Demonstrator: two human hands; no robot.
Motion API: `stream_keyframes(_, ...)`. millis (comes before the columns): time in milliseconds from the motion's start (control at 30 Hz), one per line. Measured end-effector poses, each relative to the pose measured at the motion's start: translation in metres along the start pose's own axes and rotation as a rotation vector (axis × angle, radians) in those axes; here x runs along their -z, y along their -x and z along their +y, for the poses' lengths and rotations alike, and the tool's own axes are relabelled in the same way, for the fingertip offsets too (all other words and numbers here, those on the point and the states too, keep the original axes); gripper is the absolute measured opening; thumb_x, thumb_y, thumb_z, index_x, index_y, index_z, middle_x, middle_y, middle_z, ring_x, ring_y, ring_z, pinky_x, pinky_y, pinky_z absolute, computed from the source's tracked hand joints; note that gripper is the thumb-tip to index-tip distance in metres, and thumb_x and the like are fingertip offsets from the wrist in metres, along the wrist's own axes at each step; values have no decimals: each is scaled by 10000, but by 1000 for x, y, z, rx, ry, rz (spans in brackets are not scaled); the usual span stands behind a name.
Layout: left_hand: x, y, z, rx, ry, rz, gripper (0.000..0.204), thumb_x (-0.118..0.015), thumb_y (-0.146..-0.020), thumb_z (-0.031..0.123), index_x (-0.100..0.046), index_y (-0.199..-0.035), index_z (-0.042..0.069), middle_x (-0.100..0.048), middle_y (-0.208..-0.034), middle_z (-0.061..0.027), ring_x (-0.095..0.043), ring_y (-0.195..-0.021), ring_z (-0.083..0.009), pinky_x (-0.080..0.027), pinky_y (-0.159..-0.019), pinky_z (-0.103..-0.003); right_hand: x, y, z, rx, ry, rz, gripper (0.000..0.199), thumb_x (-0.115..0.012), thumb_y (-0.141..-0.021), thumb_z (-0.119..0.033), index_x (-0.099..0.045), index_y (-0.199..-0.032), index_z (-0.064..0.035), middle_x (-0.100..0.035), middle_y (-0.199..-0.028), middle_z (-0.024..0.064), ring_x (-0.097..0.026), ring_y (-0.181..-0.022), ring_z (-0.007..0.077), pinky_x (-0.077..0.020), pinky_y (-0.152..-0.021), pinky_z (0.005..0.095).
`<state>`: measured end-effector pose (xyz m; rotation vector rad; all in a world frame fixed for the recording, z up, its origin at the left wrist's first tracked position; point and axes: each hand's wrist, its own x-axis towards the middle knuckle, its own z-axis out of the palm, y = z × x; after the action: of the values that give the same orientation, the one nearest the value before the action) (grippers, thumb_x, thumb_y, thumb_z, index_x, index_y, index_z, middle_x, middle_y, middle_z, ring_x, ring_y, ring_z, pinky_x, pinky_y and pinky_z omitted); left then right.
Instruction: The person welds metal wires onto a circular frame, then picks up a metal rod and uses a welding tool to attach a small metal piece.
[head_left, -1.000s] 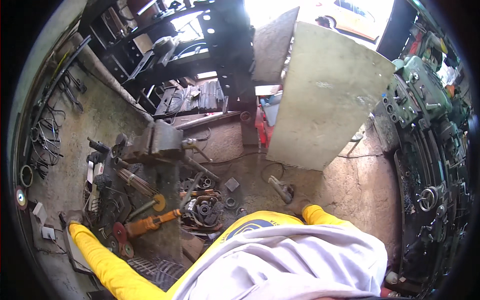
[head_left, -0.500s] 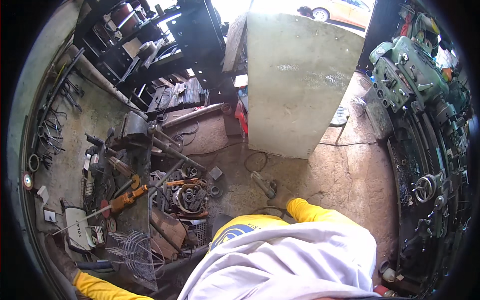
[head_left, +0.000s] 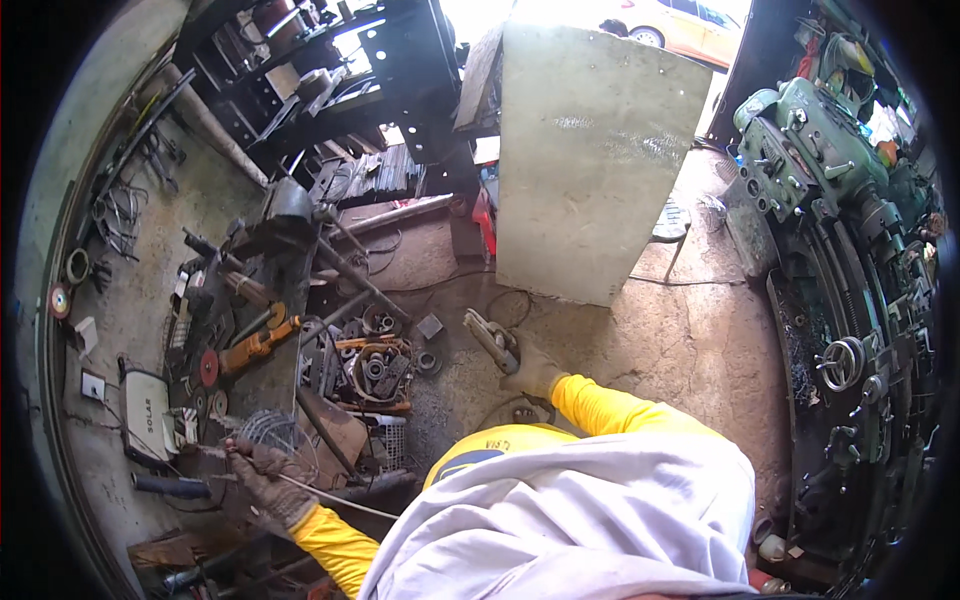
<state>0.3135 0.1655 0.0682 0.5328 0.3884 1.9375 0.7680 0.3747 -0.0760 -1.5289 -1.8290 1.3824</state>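
My right hand [head_left: 534,371], out in front of my body, is closed round the handle of a worn, pale welding electrode holder [head_left: 488,338]. Its jaws point up and to the left, and nothing shows between them. At the lower left my left hand [head_left: 268,482] grips a thin pale welding rod [head_left: 345,502], which slants down to the right towards my body. A round wire guard [head_left: 272,430] lies just beyond the left hand. Some of the left fingers are dark and hard to make out.
A cluttered bench with an orange angle grinder [head_left: 262,345] stands left, beside a white box-shaped machine [head_left: 148,415]. Metal parts fill a crate [head_left: 378,372]. A large pale sheet panel [head_left: 600,170] stands ahead. A green lathe [head_left: 825,150] lines the right side.
My left hand has come in from the far lower left towards my body, now with the rod. My right hand has moved left and farther out with the electrode holder.
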Motion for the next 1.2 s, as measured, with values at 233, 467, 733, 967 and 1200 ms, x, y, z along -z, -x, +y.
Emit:
stream_keyframes(233,19,133,-38,-82,239,460,293,-546,-1021,345,-625,-1238,165,-542,-715,77,-303,-496,-38,-352,-465,-232,-42,64,-38,-79,-25,0,1025,-804,-615,-296,-324,-1500,-108,-596,-1267,223,-589,-1173,363,-465,-1000,406)
stream_keyframes(467,-57,218,7,-1,-981,510,253,-562,-1015,297,-636,-1053,59,-601,-757,-20,-515,-555,-140,-409,-505,-282,-96,118,-78,141,-349,-459,942,-775,-640,-125,-342,-1475,-67,-594,-1189,125,-592,-1076,258,-480,-965,359)
stream_keyframes(733,-72,223,31,-60,-2137,18,305,-626,-959,224,-663,-1205,46,-698,-1049,-199,-678,-955,-371,-549,-780,-408,-140,182,-137,58,-484,-925,881,-830,-593,-119,-446,-1384,-69,-597,-1108,56,-587,-956,161,-508,-859,307)
stream_keyframes(967,-65,235,17,-52,-2130,71,292,-622,-961,232,-676,-1221,112,-707,-1064,-171,-694,-923,-341,-556,-780,-395,-146,199,-143,95,-261,-970,878,-847,-586,-155,-468,-1374,-68,-616,-1095,60,-592,-951,152,-512,-870,311)
stream_keyframes(1200,-56,238,12,-200,-2041,-7,301,-624,-961,265,-690,-1191,83,-707,-1058,-177,-699,-927,-338,-558,-785,-382,-146,204,-146,81,-287,-938,896,-849,-575,-154,-466,-1380,-63,-616,-1100,63,-594,-959,153,-521,-857,309)
